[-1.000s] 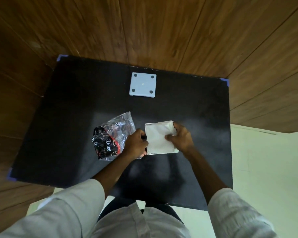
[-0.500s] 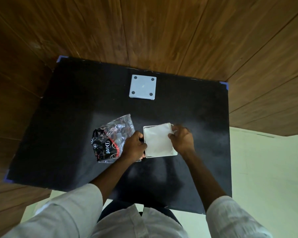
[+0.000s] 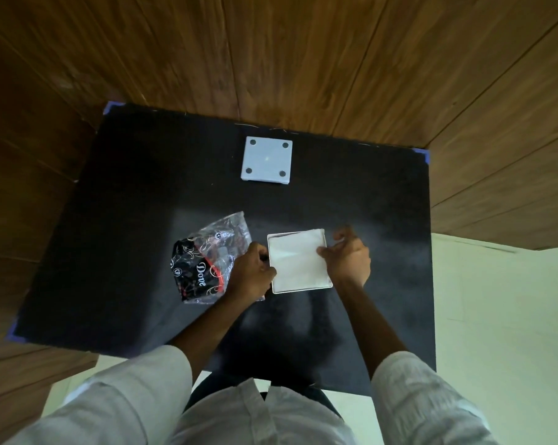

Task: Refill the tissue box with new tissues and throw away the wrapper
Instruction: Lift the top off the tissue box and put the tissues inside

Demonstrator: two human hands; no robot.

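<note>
A square white tissue box (image 3: pixel 329 285) lies open side up on the black table, filled with a flat stack of white tissues (image 3: pixel 296 260). My left hand (image 3: pixel 252 273) grips the box's left edge. On the right side, my right hand (image 3: pixel 346 258) rests with its fingertips touching the tissues' right edge. A crumpled clear and black plastic wrapper (image 3: pixel 207 261) lies just left of my left hand, partly under it. The box's white base plate (image 3: pixel 267 160), with four dark feet, lies apart at the table's far side.
The black table (image 3: pixel 136 220) has blue tape at its corners and stands against wooden panelling (image 3: pixel 271 59). Pale floor (image 3: pixel 502 316) shows to the right and below. My white sleeves and shirt fill the bottom of the view.
My right hand has slid from on top of the tissues toward the box's right edge, leaving the stack flat inside. The left hand stays on the left edge.
</note>
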